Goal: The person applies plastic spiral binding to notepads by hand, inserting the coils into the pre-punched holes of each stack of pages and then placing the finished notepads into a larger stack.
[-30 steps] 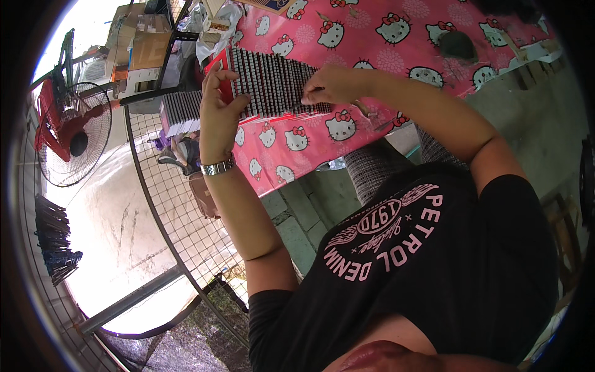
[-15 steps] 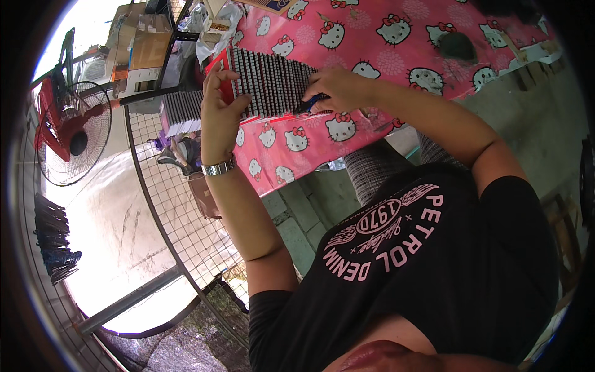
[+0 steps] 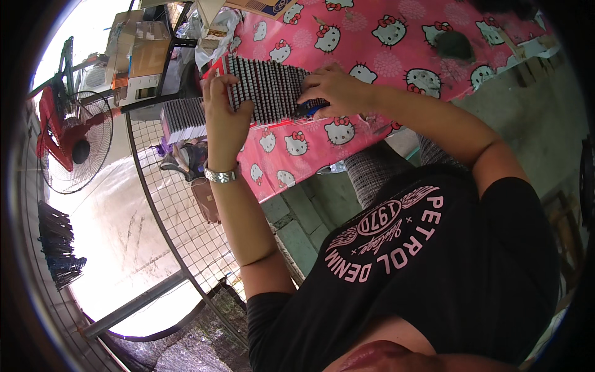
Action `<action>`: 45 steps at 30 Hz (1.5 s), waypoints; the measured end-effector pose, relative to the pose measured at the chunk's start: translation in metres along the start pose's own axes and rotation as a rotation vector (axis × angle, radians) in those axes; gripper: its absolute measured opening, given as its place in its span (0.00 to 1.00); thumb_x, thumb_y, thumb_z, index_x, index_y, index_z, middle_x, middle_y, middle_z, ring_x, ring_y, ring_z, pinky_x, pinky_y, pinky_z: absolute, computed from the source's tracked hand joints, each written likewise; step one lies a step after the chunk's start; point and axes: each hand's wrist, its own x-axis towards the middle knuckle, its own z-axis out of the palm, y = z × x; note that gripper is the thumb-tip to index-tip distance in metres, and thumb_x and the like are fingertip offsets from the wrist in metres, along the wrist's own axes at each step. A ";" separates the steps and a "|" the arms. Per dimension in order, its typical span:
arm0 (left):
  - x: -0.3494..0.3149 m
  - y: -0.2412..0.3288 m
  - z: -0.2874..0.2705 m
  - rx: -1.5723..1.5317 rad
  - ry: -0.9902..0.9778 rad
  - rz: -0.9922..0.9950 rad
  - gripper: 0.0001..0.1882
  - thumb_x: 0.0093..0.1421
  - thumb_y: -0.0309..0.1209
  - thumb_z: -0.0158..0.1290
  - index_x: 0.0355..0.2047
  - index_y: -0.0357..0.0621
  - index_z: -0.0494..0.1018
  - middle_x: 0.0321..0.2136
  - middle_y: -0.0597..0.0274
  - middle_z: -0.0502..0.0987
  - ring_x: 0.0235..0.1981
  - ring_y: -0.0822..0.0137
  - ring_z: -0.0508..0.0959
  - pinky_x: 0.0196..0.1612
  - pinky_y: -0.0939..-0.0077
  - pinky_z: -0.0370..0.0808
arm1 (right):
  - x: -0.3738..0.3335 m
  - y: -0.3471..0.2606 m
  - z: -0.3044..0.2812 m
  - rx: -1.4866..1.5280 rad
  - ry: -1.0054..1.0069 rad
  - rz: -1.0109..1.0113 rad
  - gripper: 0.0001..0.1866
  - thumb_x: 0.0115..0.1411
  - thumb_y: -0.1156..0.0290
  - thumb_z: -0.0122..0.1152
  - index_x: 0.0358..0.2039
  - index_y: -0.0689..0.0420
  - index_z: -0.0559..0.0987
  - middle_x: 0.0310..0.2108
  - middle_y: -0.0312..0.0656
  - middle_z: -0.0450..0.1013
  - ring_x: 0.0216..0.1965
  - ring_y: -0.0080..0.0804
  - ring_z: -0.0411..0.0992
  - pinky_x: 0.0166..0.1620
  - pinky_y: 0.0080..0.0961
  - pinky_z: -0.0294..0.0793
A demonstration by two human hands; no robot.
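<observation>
A tight row of what look like spiral-bound notebooks (image 3: 268, 90) stands on the pink table, dark wire bindings facing up, with red cover material (image 3: 217, 69) at its left end. My left hand (image 3: 224, 115), a metal watch on its wrist, clasps that left end, fingers curled over the far side and thumb on the near bindings. At the right end, my right hand (image 3: 334, 92) is bent over the row. Its fingers close around a small blue-and-black object (image 3: 316, 106), whose kind is mostly hidden by the hand.
A second stack of pale-edged notebooks (image 3: 185, 119) sits left of my left wrist. A cartoon-print cloth (image 3: 390, 59) covers the table, with a dark round object (image 3: 455, 46) farther right. Left are a wire mesh panel (image 3: 176, 192), a red fan (image 3: 74, 142) and cardboard boxes (image 3: 149, 53).
The view has shifted slightly. My right hand has tilted at the row's right end, and more blue of its object shows. My left hand remains at the left end.
</observation>
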 end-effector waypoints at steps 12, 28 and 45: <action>-0.007 0.033 0.025 0.884 -0.726 0.558 0.29 0.51 0.35 0.56 0.57 0.59 0.70 0.62 0.65 0.64 0.67 0.64 0.57 0.69 0.41 0.40 | 0.003 0.009 0.007 0.338 -0.118 0.127 0.15 0.53 0.64 0.66 0.41 0.52 0.82 0.36 0.41 0.76 0.38 0.40 0.75 0.42 0.37 0.73; -0.014 0.028 0.027 0.888 -0.670 0.572 0.23 0.57 0.31 0.49 0.54 0.63 0.73 0.61 0.62 0.66 0.66 0.60 0.58 0.68 0.38 0.41 | -0.015 0.009 0.020 0.167 0.146 -0.075 0.21 0.47 0.65 0.70 0.43 0.55 0.81 0.35 0.42 0.73 0.39 0.41 0.73 0.44 0.37 0.73; -0.012 0.030 0.037 0.879 -0.685 0.575 0.22 0.59 0.31 0.46 0.54 0.62 0.72 0.61 0.59 0.65 0.66 0.57 0.58 0.68 0.37 0.40 | -0.011 0.021 0.012 0.291 -0.041 0.060 0.16 0.52 0.65 0.66 0.41 0.55 0.82 0.37 0.43 0.75 0.41 0.41 0.75 0.44 0.34 0.74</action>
